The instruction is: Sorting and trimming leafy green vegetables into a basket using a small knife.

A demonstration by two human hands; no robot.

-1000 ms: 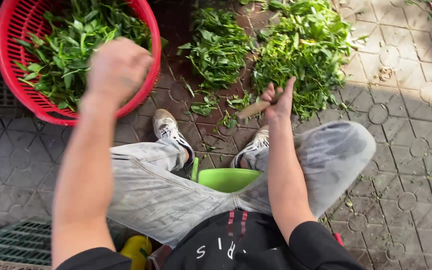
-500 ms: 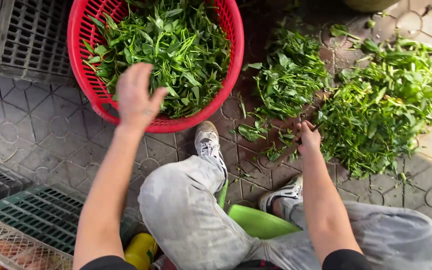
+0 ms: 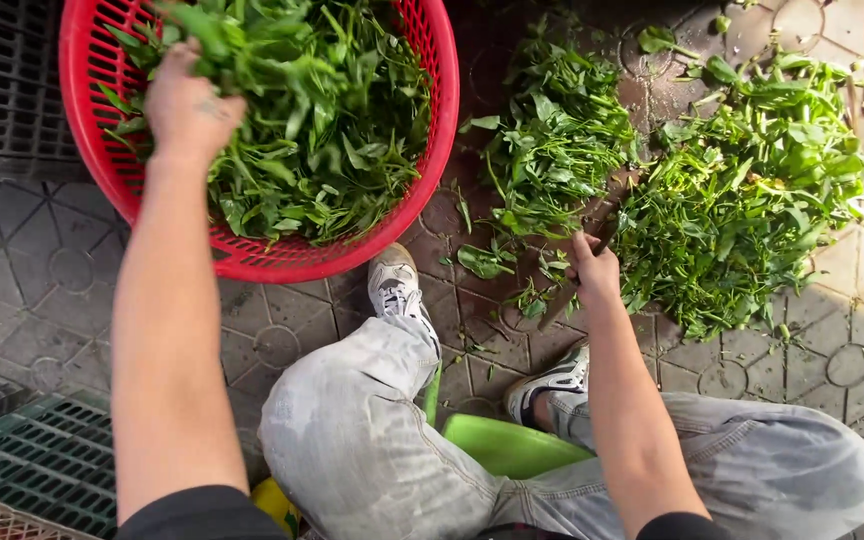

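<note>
A red plastic basket (image 3: 282, 262) full of leafy greens (image 3: 322, 120) sits on the paved floor at the upper left. My left hand (image 3: 187, 105) reaches into it, knuckles up, with its fingers buried among the leaves. Two loose piles of greens lie on the floor, one in the middle (image 3: 552, 140) and a bigger one to the right (image 3: 742, 200). Between them my right hand (image 3: 595, 270) is closed round a thin dark knife-like tool (image 3: 556, 312) that slants past the hand.
I sit on a low green stool (image 3: 512, 445), legs in grey trousers, white shoes (image 3: 395, 285) on the patterned paving. A black crate (image 3: 2, 90) stands at the upper left, a green crate (image 3: 42, 460) at the lower left. Stray leaves lie near my feet.
My left hand moved from above the basket's near rim down into the leaves. My right hand stayed by the floor piles with the tool. The camera view shifted left and closer.
</note>
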